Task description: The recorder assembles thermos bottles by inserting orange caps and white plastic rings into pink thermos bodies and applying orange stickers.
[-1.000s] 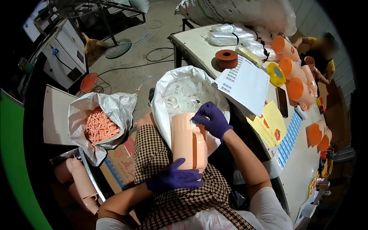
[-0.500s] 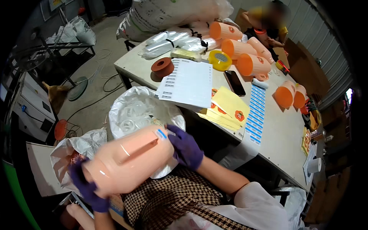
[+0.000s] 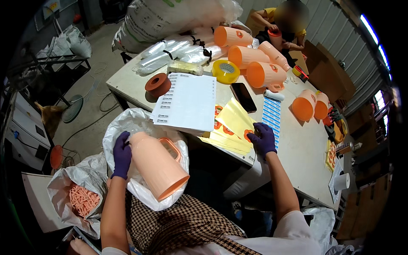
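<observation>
My left hand, in a purple glove, is closed on the narrow end of a peach-coloured plastic jug shell. The jug tilts over a white sack, its wide open end toward my lap and its looped handle on the right. My right hand, gloved the same way, is at the right corner of a stack of yellow sticker sheets with red-orange labels. Its thumb and forefinger are apart beside one label. A blue-and-white sticker strip runs along the table just beyond that hand.
On the table are white label sheets, a brown tape roll, a yellow tape roll, a phone and several peach jugs. A sack of small peach parts stands at lower left. Another person sits at the far side.
The jug has turned so that its wide open end faces me, with my left hand still on its narrow end. My right hand has left the jug and moved right to the yellow sheets.
</observation>
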Available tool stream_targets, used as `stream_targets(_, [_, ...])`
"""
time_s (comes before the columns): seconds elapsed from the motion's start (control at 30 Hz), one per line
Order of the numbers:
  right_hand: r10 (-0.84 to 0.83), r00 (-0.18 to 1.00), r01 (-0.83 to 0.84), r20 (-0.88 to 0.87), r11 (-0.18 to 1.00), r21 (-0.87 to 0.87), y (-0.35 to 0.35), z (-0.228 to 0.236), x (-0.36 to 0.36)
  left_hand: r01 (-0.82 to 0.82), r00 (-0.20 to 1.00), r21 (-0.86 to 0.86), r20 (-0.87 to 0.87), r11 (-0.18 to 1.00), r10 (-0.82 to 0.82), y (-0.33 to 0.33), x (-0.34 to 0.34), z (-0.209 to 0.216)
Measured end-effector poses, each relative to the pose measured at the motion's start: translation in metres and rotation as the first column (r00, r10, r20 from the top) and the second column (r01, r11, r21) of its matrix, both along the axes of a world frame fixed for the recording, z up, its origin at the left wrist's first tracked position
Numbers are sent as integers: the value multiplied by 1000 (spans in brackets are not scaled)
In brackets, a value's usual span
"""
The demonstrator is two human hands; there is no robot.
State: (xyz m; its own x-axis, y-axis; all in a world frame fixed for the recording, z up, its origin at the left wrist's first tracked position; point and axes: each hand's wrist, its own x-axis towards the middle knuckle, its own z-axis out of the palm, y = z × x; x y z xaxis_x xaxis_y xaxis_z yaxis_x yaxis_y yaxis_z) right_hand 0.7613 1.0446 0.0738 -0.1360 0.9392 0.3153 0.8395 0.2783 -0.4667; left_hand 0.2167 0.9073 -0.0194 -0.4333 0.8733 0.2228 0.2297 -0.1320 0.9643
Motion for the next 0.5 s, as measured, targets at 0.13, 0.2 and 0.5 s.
stream_targets(0.13, [-60, 997, 60, -57, 998, 7, -1, -15, -12, -145, 949, 128, -263, 981, 175, -47, 6, 49])
stream_targets(0.2, [-52, 997, 52, -61, 999, -6, -1, -13, -8, -183, 923, 144, -317, 973, 220, -67, 13, 74])
stream_targets(0.5, [619, 758, -645, -205, 758, -99, -100, 137, -108, 282, 544, 63, -833, 957, -105, -103, 134, 255])
